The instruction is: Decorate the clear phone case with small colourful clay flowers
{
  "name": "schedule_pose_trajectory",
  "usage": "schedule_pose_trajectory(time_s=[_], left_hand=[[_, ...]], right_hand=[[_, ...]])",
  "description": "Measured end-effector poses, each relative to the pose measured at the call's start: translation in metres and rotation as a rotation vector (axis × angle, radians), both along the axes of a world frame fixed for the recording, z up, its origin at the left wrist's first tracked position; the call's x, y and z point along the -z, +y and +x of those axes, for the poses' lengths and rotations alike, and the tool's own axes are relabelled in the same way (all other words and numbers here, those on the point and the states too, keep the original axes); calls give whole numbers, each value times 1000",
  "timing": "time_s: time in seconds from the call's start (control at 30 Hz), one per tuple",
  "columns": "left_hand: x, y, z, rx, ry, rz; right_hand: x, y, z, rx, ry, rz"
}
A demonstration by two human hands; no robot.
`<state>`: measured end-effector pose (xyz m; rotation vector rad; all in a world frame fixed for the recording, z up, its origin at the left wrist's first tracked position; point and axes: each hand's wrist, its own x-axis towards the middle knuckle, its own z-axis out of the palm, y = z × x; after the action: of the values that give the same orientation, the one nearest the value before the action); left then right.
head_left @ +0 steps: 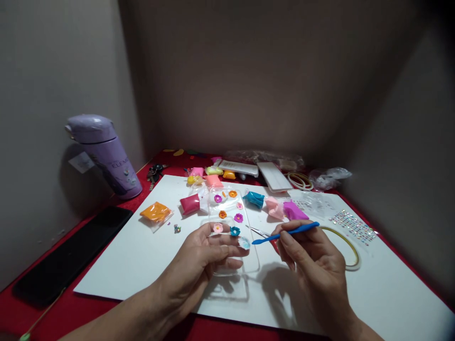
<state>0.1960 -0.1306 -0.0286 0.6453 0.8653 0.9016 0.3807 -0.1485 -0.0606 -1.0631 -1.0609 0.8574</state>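
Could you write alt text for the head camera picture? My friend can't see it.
A person's left hand holds a clear case with small colourful flowers on it; the right hand holds a blue tool, its tip near a pale blue piece. Colourful packets lie on a white board, with a purple bottle at left.

I'm looking in from afar on what seems to be a hobby corner in a home, and yes, plain walls close right in around a white board! Look at it: red cloth underneath, packets of what looks like coloured clay, tiny bright flowers, a sheet of gems, and there, just past the board's edge, keys and a purple bottle, everyday belongings
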Motion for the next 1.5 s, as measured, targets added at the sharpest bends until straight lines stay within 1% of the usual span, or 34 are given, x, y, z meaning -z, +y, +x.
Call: schedule_pose_trajectory(time_s=[0.17,0.53,0.73,0.97,1.33,1.5], left_hand=[[2,1,1,-6,10,-4],[2,2,0,-7,5,-6],[1,1,1,-13,-5,-10],[5,2,2,-9,-3,-8],[3,2,2,-11,0,-19],[2,2,2,-10,23,-16]], right_hand=[[-3,-2,-3,-8,4,-17],[-2,1,-3,3,-29,2],[-1,0,-3,-57,-20,4],[-1,0,-5,-42,-29,11],[-1,-1,-4,-60,-30,3],[0,0,-6,-42,-48,3]])
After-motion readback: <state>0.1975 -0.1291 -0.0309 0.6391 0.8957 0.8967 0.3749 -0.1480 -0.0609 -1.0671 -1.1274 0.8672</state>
